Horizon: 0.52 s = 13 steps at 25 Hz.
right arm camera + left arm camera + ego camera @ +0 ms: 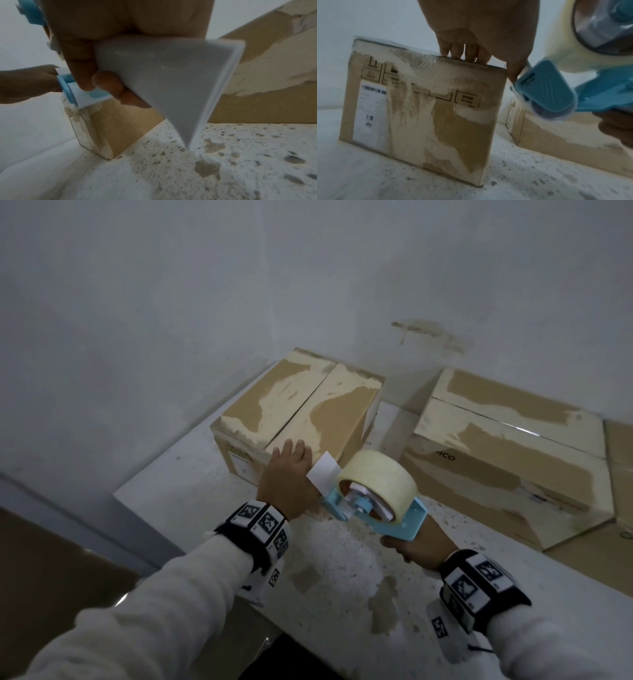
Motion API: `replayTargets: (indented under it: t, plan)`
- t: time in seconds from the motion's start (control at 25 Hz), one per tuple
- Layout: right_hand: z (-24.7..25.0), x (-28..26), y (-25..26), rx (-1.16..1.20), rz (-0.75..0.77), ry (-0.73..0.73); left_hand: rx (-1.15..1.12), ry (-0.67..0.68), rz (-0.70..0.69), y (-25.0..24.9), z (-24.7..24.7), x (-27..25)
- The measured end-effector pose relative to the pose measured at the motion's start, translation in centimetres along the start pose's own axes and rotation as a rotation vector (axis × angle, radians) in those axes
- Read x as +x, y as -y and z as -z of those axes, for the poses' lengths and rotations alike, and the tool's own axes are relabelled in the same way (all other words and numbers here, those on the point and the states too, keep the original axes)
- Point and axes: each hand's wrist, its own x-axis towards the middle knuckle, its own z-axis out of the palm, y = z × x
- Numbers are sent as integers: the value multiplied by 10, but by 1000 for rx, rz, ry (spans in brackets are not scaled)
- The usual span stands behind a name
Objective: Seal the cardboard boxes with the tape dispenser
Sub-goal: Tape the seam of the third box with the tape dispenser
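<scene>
Right hand (416, 546) is wrapping tight around the handle of the blue tape dispenser (373, 494), while the left hand (289, 474) is lying flat, fingers straight, on the near top edge of the small cardboard box (301, 412). Everything's sitting on a speckled white table (342, 577) against a pale wall (205, 285), dispenser hovering just off the box's near corner. A second box (507, 460) is sitting apart to the right.

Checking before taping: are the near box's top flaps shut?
Shut: the near box flaps lie flat, meeting along its centre seam.

dim, flat, bluish light throughout (no strong shadows); wrist views smeared with blur, edges bowed.
</scene>
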Motion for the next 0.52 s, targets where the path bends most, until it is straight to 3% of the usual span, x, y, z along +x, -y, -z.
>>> replayTargets:
  t: [0.28,0.52]
  plan:
    - [-4,10,5,-93,88,35,28,0,-11,0,-8,-4]
    - [-9,17,-3,13,8,18,-60,-46,-16,1,-15,-2]
